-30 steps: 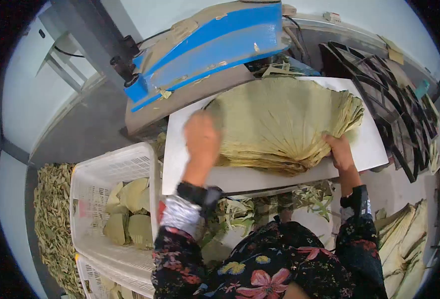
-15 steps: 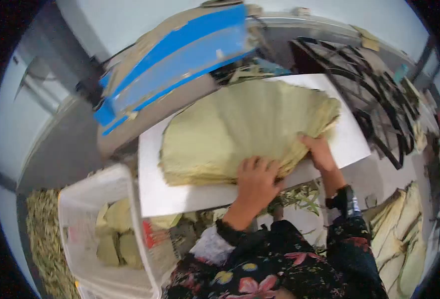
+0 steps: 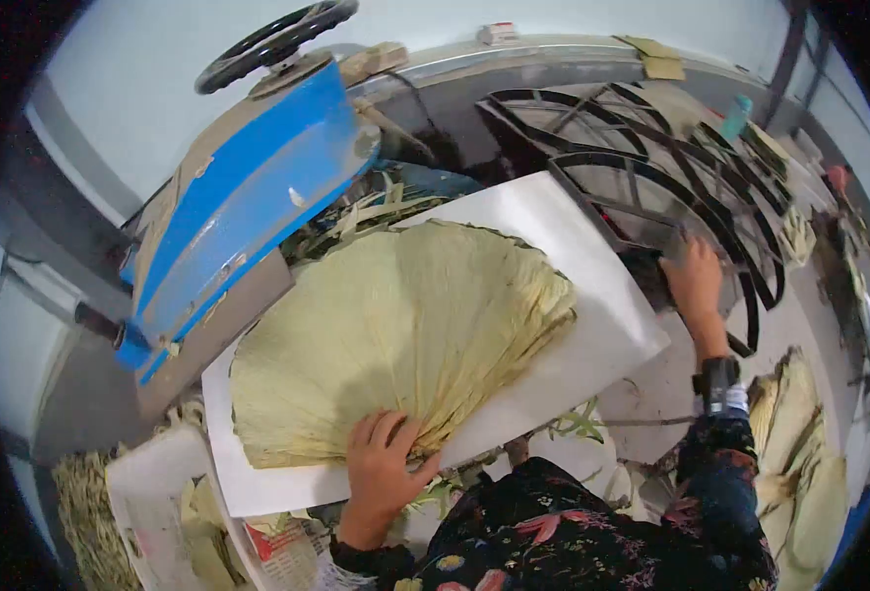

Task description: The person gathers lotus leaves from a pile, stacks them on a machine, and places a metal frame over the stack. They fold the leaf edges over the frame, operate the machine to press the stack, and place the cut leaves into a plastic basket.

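A thick fan-shaped stack of dried, pale green leaves (image 3: 386, 325) lies on a white board (image 3: 592, 266). On the narrow base of the stack rests my left hand (image 3: 387, 468), its fingers laid over the leaves and a little apart, the thumb near the edge. My right hand (image 3: 696, 281) is off the stack, out to the right beside a black fan-shaped metal frame (image 3: 750, 295). Its fingertips are blurred against the frame's dark bars, so whether they grip one cannot be made out.
Several more black frames (image 3: 563, 103) lie behind the board. A blue machine (image 3: 257, 158) with a black handwheel (image 3: 275, 44) stands at the back left. A white crate (image 3: 154, 492) holding leaf pieces stands front left; folded dried leaves (image 3: 809, 492) lie front right.
My right hand has left the stack's right edge and moved right to the black frames. My left hand stays on the stack's base. The view has shifted, with the board now turned more.
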Demonstrator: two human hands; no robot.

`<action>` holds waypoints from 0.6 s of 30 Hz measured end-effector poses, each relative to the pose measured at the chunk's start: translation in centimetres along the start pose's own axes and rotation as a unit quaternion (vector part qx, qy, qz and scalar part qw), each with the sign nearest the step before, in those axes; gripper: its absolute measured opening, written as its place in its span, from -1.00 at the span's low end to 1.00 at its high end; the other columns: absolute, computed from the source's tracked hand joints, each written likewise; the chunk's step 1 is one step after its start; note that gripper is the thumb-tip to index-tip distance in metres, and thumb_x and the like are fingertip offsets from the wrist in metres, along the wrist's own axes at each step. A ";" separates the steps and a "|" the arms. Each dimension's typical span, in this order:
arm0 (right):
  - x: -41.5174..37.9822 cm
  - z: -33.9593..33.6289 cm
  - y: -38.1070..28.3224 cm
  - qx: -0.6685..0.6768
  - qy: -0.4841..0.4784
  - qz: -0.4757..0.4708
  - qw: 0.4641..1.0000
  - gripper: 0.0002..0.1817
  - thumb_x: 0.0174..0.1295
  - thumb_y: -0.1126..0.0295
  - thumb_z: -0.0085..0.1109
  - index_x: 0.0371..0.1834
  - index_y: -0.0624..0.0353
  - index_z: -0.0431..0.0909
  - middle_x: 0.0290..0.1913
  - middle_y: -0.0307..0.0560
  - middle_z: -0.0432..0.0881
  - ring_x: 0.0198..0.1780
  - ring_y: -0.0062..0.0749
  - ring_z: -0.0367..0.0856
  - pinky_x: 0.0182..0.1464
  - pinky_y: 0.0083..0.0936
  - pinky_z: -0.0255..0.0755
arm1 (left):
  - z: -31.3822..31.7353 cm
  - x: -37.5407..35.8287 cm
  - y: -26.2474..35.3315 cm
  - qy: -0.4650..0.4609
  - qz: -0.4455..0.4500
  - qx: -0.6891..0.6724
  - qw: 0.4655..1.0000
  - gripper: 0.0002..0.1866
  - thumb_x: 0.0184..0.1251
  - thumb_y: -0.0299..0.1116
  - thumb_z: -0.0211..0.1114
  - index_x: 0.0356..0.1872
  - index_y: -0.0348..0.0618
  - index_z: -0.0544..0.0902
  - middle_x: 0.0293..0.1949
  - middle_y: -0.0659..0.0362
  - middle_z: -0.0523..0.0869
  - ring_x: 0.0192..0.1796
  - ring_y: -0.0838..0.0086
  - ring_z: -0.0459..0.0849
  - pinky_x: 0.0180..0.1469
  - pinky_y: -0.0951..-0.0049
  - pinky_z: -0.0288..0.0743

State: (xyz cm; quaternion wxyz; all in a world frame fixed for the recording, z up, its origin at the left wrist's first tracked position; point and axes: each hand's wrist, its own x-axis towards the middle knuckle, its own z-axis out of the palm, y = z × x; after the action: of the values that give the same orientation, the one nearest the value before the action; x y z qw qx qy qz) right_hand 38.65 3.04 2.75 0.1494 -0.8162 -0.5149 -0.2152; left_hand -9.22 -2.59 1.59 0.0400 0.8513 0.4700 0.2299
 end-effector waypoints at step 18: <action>1.1 0.7 5.2 0.217 -0.143 -0.079 0.962 -0.62 0.30 0.37 -0.05 0.12 0.35 0.33 -0.04 0.28 0.55 0.00 0.18 0.51 0.01 -0.27 0.37 | 0.9 -1.1 -0.4 0.018 -0.023 -0.042 0.999 -0.48 -0.11 -0.08 0.38 -0.06 -0.03 0.57 -0.01 0.09 0.53 0.11 0.16 0.47 0.18 0.04 0.29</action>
State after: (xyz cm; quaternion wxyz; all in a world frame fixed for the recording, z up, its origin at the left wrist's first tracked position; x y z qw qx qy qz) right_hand 43.90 2.05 2.56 0.2304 -0.7428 -0.6285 0.0099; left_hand -9.64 -3.14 0.31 0.0723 0.8336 0.4797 0.2642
